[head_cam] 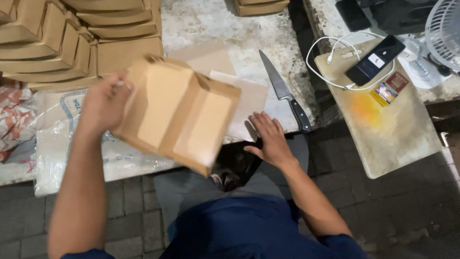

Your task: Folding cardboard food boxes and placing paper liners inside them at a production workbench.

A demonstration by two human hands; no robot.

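My left hand [101, 101] grips the far left edge of a folded brown cardboard box [177, 112], holding it tilted in the air above the table's front edge. My right hand [269, 136] lies flat, fingers spread, on a sheet of brown paper [249, 98] at the table's near edge. It holds nothing. A large kitchen knife [283, 90] with a black handle lies just right of that hand, its blade pointing away from me.
Stacks of folded brown boxes [57, 38] fill the table's far left. A plastic-wrapped white sack [57, 139] lies at the left. To the right, a worn cutting board [383, 120] carries a phone [374, 60] with a white cable, and a white fan [443, 31] stands behind.
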